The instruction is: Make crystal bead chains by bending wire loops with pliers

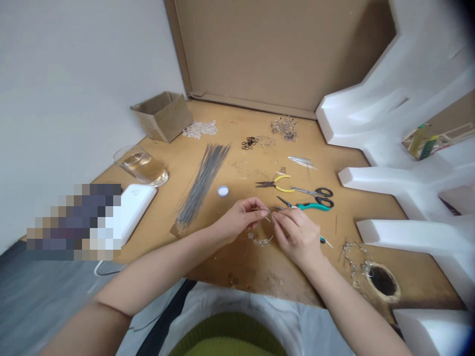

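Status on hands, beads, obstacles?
Left hand, right hand: both pinching thin wire. Clear beads strung below, between hands. Teal pliers close beyond right hand, possible snag.

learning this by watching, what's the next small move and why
Perhaps a slight twist of the thin wire: the left hand and right hand appear to pinch it close together, while clear beads hang in a curve just below.
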A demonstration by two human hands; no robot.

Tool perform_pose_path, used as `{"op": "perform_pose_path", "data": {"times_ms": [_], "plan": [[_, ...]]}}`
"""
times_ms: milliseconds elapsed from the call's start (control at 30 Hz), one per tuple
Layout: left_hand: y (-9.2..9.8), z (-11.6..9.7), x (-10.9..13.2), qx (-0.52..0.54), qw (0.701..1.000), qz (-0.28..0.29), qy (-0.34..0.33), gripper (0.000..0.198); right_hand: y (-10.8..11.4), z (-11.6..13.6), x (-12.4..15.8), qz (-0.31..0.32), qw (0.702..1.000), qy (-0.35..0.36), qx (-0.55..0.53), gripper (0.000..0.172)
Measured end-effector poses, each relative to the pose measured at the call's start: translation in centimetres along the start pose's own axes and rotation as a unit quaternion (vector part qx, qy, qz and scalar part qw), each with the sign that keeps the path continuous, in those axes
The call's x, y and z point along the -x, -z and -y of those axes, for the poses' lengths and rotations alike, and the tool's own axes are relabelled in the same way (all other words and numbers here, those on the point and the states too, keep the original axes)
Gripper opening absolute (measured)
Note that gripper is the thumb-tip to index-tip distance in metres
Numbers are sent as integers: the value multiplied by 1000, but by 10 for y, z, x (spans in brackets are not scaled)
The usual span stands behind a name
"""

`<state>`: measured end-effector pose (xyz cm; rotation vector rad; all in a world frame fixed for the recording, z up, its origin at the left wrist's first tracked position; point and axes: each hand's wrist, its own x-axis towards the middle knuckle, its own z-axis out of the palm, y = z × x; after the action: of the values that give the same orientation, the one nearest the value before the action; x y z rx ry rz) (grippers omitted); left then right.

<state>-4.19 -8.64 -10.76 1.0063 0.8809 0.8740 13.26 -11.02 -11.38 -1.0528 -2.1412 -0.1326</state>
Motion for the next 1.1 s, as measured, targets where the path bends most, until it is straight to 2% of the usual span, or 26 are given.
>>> {"op": "perform_pose_path", "data": {"times_ms": [267, 433, 667, 1100], "plan": [[4, 2, -1, -104, 993, 5, -58, 25, 5, 1, -1, 3, 1000, 6, 17, 11], [7, 0, -4, -87, 995, 26, -28, 26, 5, -4, 0, 3, 1000, 5, 8, 11], [10, -6, -5, -104, 994, 16, -8, 32, 3, -6, 0, 28, 999, -17, 28, 11], [8, -2, -5, -98, 995, 11, -19, 33, -1, 0, -1, 49, 996, -12, 72, 14]]}}
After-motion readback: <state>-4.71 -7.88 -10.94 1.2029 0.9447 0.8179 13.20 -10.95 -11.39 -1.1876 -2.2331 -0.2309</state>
